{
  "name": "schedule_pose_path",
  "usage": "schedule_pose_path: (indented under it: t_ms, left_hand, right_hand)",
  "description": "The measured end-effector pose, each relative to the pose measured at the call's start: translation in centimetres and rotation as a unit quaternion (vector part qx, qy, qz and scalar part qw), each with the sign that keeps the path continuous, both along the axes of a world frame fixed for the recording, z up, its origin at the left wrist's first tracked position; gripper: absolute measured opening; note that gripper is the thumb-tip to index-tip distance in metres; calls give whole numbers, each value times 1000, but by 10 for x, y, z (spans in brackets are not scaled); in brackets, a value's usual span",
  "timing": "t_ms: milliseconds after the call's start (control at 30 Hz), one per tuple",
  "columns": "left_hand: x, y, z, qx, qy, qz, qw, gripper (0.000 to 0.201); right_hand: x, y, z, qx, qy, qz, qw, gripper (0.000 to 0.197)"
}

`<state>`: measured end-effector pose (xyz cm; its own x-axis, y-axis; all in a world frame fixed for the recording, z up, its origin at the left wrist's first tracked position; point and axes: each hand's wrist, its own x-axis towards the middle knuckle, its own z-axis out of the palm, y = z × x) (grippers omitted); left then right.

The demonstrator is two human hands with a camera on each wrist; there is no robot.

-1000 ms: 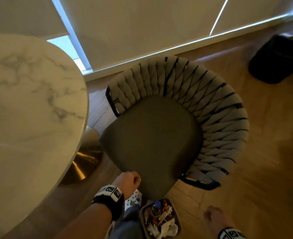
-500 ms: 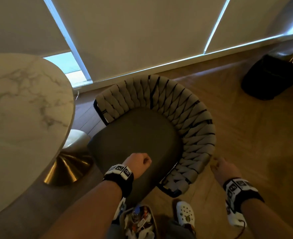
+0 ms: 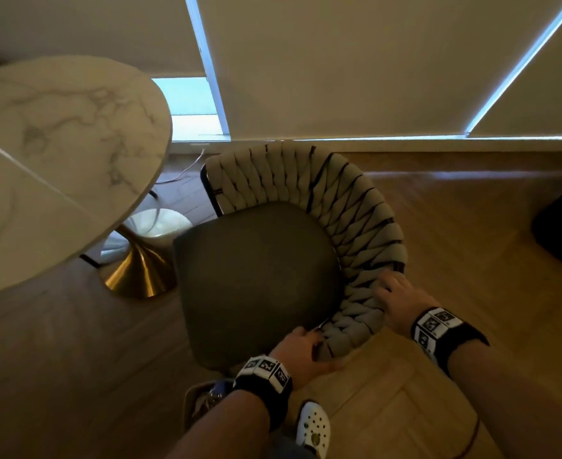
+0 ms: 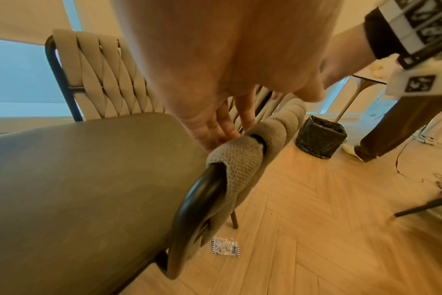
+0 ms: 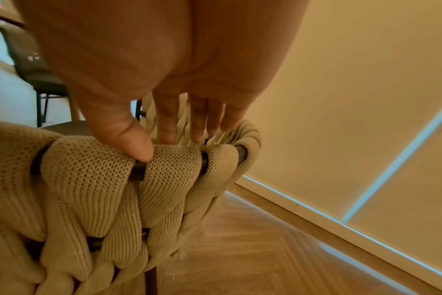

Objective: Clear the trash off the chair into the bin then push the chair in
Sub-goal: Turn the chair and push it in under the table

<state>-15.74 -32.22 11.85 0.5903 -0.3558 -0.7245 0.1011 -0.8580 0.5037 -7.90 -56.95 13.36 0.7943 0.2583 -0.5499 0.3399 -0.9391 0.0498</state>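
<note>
A chair point(image 3: 256, 270) with a dark grey seat and a curved back of woven beige straps stands on a wood floor point(image 3: 455, 226), just right of a round marble-topped table point(image 3: 57, 154) on a gold pedestal base point(image 3: 140, 270). The open front of the seat faces left and toward the viewer, in the direction of the table's base; the curved back wraps the far and right sides. The seat lies bare, with no trash on it. The left hand point(image 3: 301, 354) rests at the near end of the woven back, its fingers point(image 4: 225, 127) lying fairly straight and close together against the strap beside the black metal frame. The right hand point(image 3: 402, 299) sits farther along the top rail, its fingers point(image 5: 197, 123) slightly spread and touching the knitted straps, thumb pressing on top. A bin point(image 3: 195, 402) holding trash sits partly hidden under the left forearm. In the left wrist view a small clear wrapper point(image 4: 226, 246) lies on the floor below the chair; its print is too blurred to read. Both wrists wear black bands point(image 3: 438, 329) with black-and-white square marker patterns, not legible writing. A white clog point(image 3: 312, 425) shows at the bottom.
</note>
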Motion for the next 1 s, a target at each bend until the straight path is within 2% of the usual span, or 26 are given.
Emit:
schedule_pose_path:
  t_ms: [133, 367, 533, 633, 767, 867, 900, 967, 1000]
  left_hand:
    - [3, -2, -5, 41, -4, -72, 997, 68]
    - [12, 1, -10, 24, -15, -123, 992, 63]
    - [7, 9, -19, -16, -24, -81, 996, 69]
    - [8, 12, -25, -6, 0, -69, 998, 76]
    - [24, 10, -30, 2, 45, -65, 997, 67]
    - [24, 4, -40, 2, 57, -56, 997, 60]
    - [22, 4, -43, 9, 57, -44, 997, 58]
    - [18, 7, -51, 17, 64, -25, 997, 52]
    - [20, 8, -39, 26, 76, -18, 997, 49]
  right_hand:
    - [7, 5, 1, -20, 48, 20, 998, 62]
    - [17, 6, -1, -17, 89, 47, 995, 64]
    - [27, 0, -6, -41, 78, 127, 988, 68]
    - [45, -10, -13, -24, 104, 189, 976, 76]
    - [69, -28, -21, 14, 137, 280, 950, 82]
    - [91, -36, -21, 7, 191, 328, 925, 99]
    - [97, -34, -21, -9, 201, 342, 918, 96]
    - [102, -29, -21, -5, 202, 349, 915, 62]
    - [103, -26, -24, -10, 200, 363, 910, 50]
